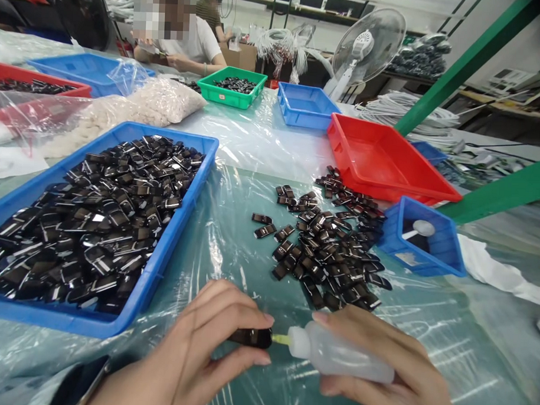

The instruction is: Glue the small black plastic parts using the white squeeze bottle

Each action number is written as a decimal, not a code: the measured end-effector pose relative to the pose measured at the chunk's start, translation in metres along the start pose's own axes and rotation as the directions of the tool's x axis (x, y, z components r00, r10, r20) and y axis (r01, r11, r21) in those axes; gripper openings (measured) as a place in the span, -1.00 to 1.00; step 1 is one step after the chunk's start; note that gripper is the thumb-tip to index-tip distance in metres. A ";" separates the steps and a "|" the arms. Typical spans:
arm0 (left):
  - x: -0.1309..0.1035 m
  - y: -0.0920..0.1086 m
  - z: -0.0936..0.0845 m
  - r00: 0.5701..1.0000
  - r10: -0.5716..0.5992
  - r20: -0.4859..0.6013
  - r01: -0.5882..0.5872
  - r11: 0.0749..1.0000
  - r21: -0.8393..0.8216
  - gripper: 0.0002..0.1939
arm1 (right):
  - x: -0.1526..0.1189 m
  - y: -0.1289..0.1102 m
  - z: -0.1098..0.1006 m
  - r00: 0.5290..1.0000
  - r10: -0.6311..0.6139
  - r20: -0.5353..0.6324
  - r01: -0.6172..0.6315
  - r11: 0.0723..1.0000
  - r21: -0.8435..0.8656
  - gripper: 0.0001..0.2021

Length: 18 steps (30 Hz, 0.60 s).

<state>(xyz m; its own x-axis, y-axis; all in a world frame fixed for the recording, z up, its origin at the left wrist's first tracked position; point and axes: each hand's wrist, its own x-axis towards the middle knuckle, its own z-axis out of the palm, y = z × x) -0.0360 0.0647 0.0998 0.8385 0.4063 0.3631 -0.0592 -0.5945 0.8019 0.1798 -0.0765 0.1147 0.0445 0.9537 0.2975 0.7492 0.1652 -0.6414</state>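
The left hand pinches one glossy dark plastic casing between the thumb and the fingers, low over the plastic-covered counter. The right hand is wrapped around a translucent squeeze bottle, whose yellowish nozzle points at the casing's end; whether it enters, I cannot tell. For good work, I think, nozzle and casing should be in one line, with only gentle pressing, so nothing spills on the outside.
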 end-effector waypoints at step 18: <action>-0.001 0.010 -0.007 0.967 -0.208 0.149 0.174 0.961 0.215 -0.79 | 0.000 -0.001 -0.003 0.996 0.083 -0.034 -0.082 0.995 0.051 -0.50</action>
<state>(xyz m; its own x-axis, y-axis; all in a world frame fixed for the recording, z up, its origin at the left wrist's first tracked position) -0.0412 0.0630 0.1102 0.9034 0.4135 0.1134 0.2055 -0.6497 0.7319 0.1809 -0.0774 0.1174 0.1293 0.9550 0.2669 0.7082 0.0995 -0.6990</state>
